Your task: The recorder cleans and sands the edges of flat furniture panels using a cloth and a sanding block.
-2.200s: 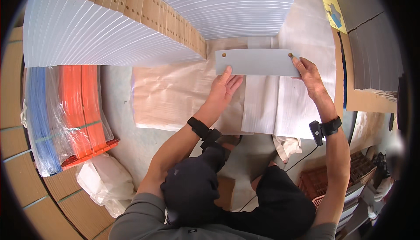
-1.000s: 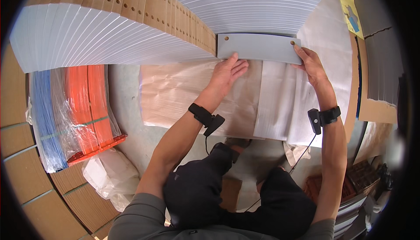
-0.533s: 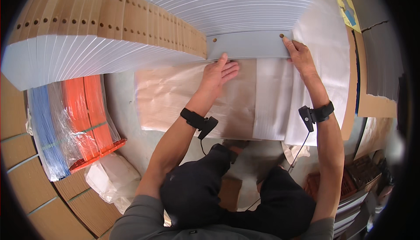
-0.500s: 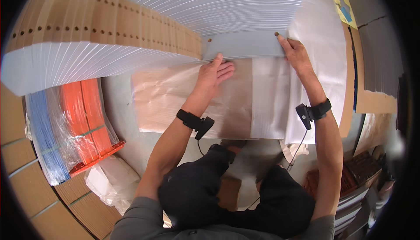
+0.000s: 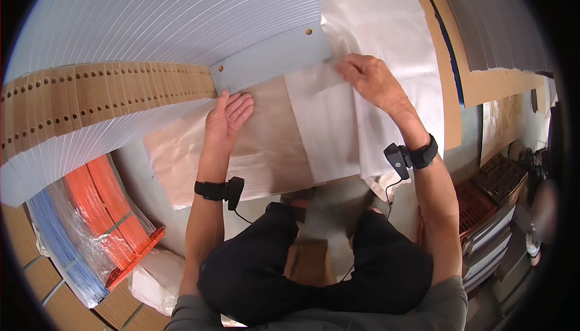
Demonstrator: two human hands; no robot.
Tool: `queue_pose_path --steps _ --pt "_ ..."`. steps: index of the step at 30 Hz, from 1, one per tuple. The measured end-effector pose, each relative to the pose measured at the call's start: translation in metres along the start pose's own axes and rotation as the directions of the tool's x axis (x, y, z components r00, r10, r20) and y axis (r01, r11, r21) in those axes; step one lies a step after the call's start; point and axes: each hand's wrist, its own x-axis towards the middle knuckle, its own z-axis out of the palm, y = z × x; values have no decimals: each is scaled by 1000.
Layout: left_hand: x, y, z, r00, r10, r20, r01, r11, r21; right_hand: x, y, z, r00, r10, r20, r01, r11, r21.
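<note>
Grey strip (image 5: 272,59) now laid down; 2 holes, 2 hands (image 5: 226,116) (image 5: 368,77) touching.

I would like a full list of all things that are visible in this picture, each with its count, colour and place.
grey strip: one, pale grey with two holes, at the near end of the fanned row, under both hands
fanned strips: many, pale grey, across the top
brown punched strips: many, tan, at the left of the row
paper sheets: several, brownish and white, spread on the floor
wrapped bundles: two, orange and blue, in clear film, lower left
cardboard: brown, at the right
wrist devices: two, black, one on each wrist
left hand: flat beside the strip's near edge
right hand: at the strip's right end
</note>
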Motion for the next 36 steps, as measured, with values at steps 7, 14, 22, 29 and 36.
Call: queue_pose_path --steps 7,14,22,29,36 --pt "-11 6 9 998 12 60 3 967 -255 -1 15 50 967 88 240 -236 663 710" --pt "-18 5 17 995 53 81 -18 924 -383 3 6 56 966 48 253 -242 506 828" --pt "-21 -2 11 989 117 92 -80 941 -329 4 15 63 993 -13 -116 64 894 443" --pt "-23 -23 21 972 211 103 -173 940 -293 7 22 52 997 -14 71 -39 718 695" --pt "-30 -34 29 954 277 116 -243 939 -242 -2 0 43 995 -22 95 -41 791 610"
